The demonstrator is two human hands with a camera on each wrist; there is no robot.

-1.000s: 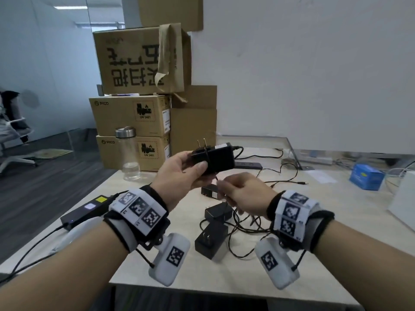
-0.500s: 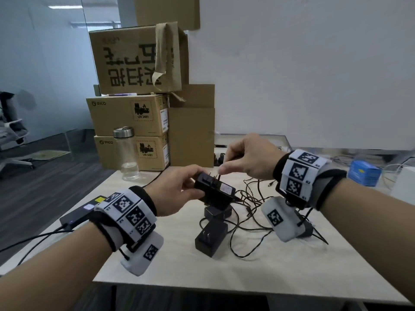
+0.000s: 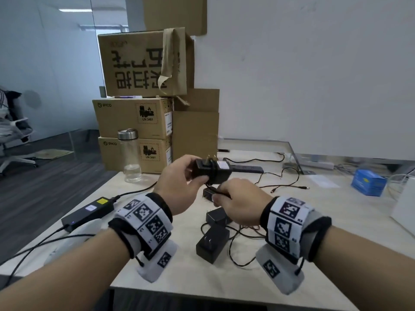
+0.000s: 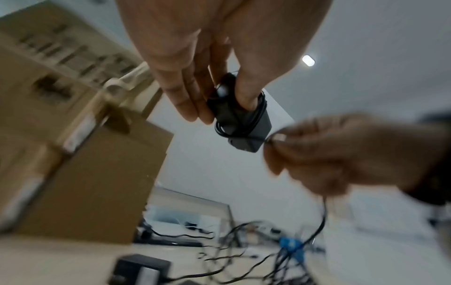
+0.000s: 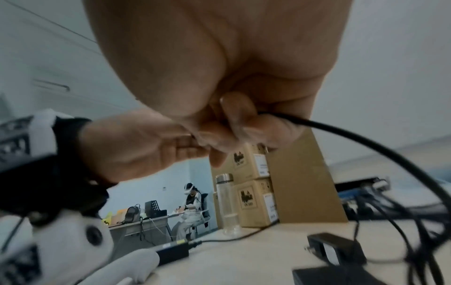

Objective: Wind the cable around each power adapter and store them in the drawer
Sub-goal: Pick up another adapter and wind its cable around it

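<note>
My left hand [image 3: 179,182] grips a black power adapter [image 3: 212,172] above the table, prongs up; a few turns of its thin black cable [image 4: 260,108] lie round the body. Just below it my right hand [image 3: 238,202] pinches the same cable [image 5: 341,131] between thumb and fingertips, and the loose length trails down to the table. Three more black adapters lie on the table under my hands, the nearest adapter [image 3: 213,244] on its side among tangled cables [image 3: 242,234]. No drawer is in view.
Stacked cardboard boxes [image 3: 134,122] and a clear bottle [image 3: 130,156] stand at the back left. A black power brick [image 3: 89,213] lies near the left table edge. A power strip [image 3: 247,169], a blue box [image 3: 368,182] and a white box [image 3: 404,207] sit behind and right.
My right hand came down from above the adapter to below it, carrying the cable round the body. My left hand lifted the adapter a little.
</note>
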